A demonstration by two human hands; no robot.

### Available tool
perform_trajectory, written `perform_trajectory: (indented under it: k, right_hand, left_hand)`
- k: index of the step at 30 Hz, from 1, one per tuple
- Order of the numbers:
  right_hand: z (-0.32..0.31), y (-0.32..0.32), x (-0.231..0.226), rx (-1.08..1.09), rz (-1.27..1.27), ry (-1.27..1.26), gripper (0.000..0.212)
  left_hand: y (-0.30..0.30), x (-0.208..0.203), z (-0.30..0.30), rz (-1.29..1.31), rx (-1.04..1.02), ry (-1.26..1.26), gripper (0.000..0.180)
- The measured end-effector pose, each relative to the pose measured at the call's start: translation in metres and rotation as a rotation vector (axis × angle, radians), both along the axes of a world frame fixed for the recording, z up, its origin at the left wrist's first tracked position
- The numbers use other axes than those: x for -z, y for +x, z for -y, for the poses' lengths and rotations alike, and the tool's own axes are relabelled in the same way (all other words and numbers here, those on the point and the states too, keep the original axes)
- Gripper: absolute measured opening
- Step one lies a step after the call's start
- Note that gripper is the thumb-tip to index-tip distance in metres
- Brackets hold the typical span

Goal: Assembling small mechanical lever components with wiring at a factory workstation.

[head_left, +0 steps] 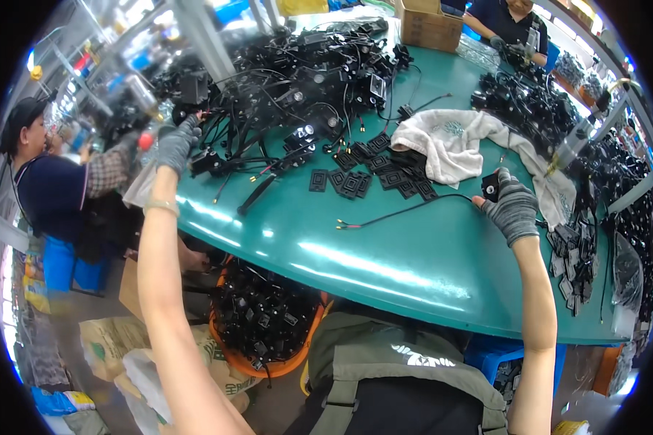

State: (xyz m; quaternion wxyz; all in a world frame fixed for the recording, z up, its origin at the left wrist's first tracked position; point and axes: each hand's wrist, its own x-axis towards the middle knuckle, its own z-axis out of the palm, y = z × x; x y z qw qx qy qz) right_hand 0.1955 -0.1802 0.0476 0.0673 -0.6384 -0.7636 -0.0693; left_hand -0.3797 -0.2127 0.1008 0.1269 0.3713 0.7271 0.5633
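Observation:
My right hand (514,212), in a grey knitted glove with bare fingertips, is closed on a small square black camera module (490,187) with a round lens. Its black cable (406,208) trails left across the green table and ends in red and yellow connector tips. At the left edge of the big heap of black wired modules (297,80), my left hand (175,148), gloved alike, is closed with its fingertips among the parts. What it grips is hidden. Between the hands, flat black square frames (392,174) lie beside a white towel (442,141).
Power screwdrivers (573,145) hang at both sides. Below the table edge stands an orange tub (221,326) of black parts. More black parts lie at right (572,261). A co-worker (47,174) works at left, another (511,29) at the far right, near a wooden box (429,27).

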Motion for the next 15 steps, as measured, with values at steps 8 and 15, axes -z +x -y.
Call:
perform_trajectory:
  k: [8, 15]
  right_hand:
    - [0.007, -0.181, -0.007, -0.875, -0.360, 0.160, 0.029]
    - [-0.030, -0.396, 0.016, -0.959, -0.204, -0.041, 0.039]
  left_hand:
    - [0.050, -0.021, 0.111, 0.480, 0.339, 0.356, 0.040]
    - [0.106, 0.036, 0.172, 0.848, 0.297, 0.371, 0.070]
